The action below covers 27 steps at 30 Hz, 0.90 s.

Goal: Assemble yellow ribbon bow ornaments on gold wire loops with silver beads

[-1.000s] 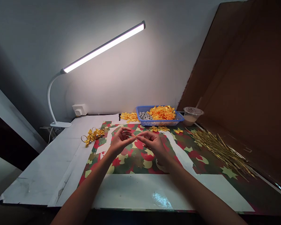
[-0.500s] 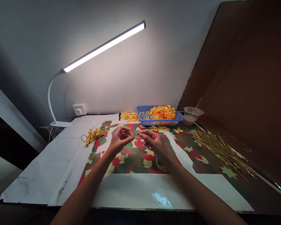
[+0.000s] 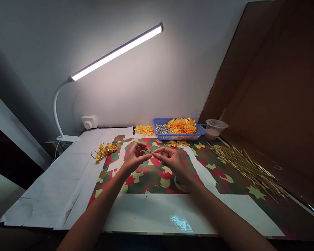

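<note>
My left hand [image 3: 136,157] and my right hand [image 3: 169,158] meet above the middle of the patterned sheet. Both are closed in a pinch, thumbs and fingertips touching or nearly so. Between them is a thin gold strip [image 3: 148,151], which looks like a twist tie; most of it is hidden by the fingers. A small cluster of gold bows [image 3: 104,151] with wire loops lies to the left of my left hand. Beyond my right hand, several loose yellow bows [image 3: 178,143] rest in front of a blue basket [image 3: 181,137].
Silver bells [image 3: 163,129] and yellow bows [image 3: 181,125] fill the basket; a yellow pile [image 3: 144,130] sits beside it. A lidded cup [image 3: 216,129] stands to its right. Gold twist ties [image 3: 247,169] lie at right, near a cardboard panel [image 3: 272,87]. A lamp [image 3: 68,138] stands back left.
The hands drew slightly apart half a second ago, with a thin wire showing below the right hand. Now the fingertips are together again. The things on the table have not moved.
</note>
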Tool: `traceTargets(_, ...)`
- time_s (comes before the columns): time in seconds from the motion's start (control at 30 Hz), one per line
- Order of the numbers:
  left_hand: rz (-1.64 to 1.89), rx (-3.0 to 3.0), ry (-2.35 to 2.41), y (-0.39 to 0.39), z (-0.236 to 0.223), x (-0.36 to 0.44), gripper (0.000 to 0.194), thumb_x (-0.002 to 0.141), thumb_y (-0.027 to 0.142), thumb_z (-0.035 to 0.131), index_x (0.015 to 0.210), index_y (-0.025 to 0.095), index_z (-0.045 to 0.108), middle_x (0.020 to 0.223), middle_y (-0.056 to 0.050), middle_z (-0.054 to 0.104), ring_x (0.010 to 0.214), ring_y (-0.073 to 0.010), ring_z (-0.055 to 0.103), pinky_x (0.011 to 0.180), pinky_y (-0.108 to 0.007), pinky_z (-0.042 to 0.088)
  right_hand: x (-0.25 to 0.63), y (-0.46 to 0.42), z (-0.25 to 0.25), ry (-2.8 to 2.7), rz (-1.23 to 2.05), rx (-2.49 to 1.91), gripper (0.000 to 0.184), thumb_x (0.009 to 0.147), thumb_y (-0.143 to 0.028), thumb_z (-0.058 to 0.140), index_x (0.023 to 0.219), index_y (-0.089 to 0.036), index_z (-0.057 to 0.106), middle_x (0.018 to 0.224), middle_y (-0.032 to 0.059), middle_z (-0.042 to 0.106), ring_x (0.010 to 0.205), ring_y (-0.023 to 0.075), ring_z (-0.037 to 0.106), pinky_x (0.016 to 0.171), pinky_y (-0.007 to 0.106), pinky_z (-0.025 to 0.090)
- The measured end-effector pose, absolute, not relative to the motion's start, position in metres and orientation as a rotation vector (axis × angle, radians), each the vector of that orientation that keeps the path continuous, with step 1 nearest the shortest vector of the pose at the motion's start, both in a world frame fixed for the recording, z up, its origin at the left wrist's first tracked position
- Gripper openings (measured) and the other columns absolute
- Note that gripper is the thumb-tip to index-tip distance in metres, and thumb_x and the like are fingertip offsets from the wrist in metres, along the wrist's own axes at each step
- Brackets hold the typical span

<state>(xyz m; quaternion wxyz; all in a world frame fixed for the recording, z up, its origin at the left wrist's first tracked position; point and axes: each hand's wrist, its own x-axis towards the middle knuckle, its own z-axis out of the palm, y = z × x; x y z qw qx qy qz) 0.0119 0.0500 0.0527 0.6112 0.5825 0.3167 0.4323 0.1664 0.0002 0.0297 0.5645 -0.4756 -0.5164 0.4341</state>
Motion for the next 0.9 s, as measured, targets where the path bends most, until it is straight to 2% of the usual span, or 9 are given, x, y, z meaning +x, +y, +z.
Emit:
traceTargets(0.27,1.011,1.334,0.726,0.0511,0.0509,0.0129,0.05,0.046,0.033,0.087,0.077,0.018,0.051,0.067,0.004,0.058,0.051,-0.0053,0.047,0.041,-0.015,0.028,0.1657,-0.0006,0.0297,-1.222,0.996,-1.118,0.034,0.065,-0.054,0.072,0.074,-0.022,0.069,0.055,-0.0042,0.043,0.051,0.0115,0.037,0.047,0.025,0.028)
traceTargets(0.6,1.027,1.327,0.769,0.0566,0.0527,0.0104,0.045,0.046,0.03,0.083,0.075,0.018,0.051,0.063,0.005,0.058,0.046,-0.005,0.045,0.038,-0.015,0.024,0.1684,0.0008,0.0287,-1.248,0.98,-1.123,0.035,0.066,-0.055,0.072,0.076,-0.021,0.07,0.051,-0.0071,0.027,0.047,0.009,0.027,0.044,0.024,0.022)
traceTargets(0.9,1.027,1.333,0.791,0.0566,0.054,0.0096,0.044,0.046,0.029,0.081,0.076,0.018,0.051,0.064,0.004,0.058,0.049,-0.0055,0.046,0.038,-0.014,0.024,0.1699,0.0032,0.0255,-1.239,1.022,-1.098,0.035,0.068,-0.053,0.071,0.074,-0.019,0.066,0.051,-0.0069,0.033,0.046,0.0073,0.025,0.044,0.024,0.019)
